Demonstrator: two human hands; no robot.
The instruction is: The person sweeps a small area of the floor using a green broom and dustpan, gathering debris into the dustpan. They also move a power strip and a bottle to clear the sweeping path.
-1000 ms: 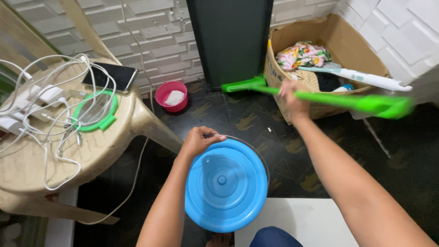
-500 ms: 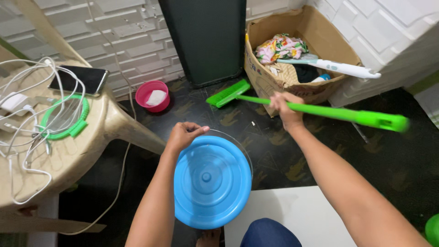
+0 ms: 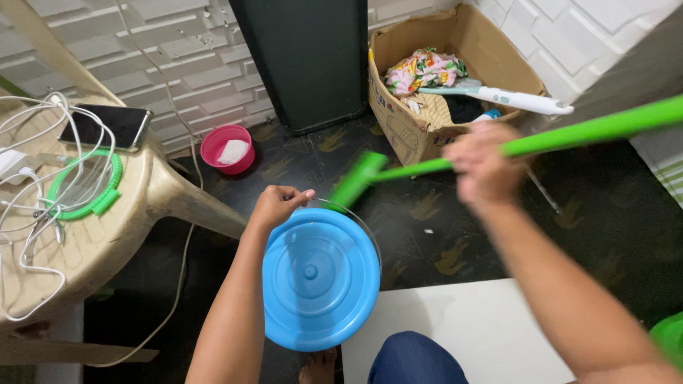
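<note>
Both hands are busy: the left hand (image 3: 276, 205) is curled shut around the thin wire handle of a round blue plastic bucket with a lid (image 3: 320, 277), which hangs low in front of the person's legs. The right hand (image 3: 484, 167), blurred, is wrapped around the long green plastic handle of a broom (image 3: 583, 131), whose green head (image 3: 356, 181) hovers just above the bucket's far rim.

A careless swing could knock the broom head against the bucket and set it swaying on its thin handle. Just beyond stands an open brown cardboard box (image 3: 405, 121) stuffed with cloth, and a small pink bowl (image 3: 228, 149) sits on the dark floor; either could be struck. On the beige plastic surface (image 3: 107, 242) to the left, white cables (image 3: 35, 213) trail down and might snag.
</note>
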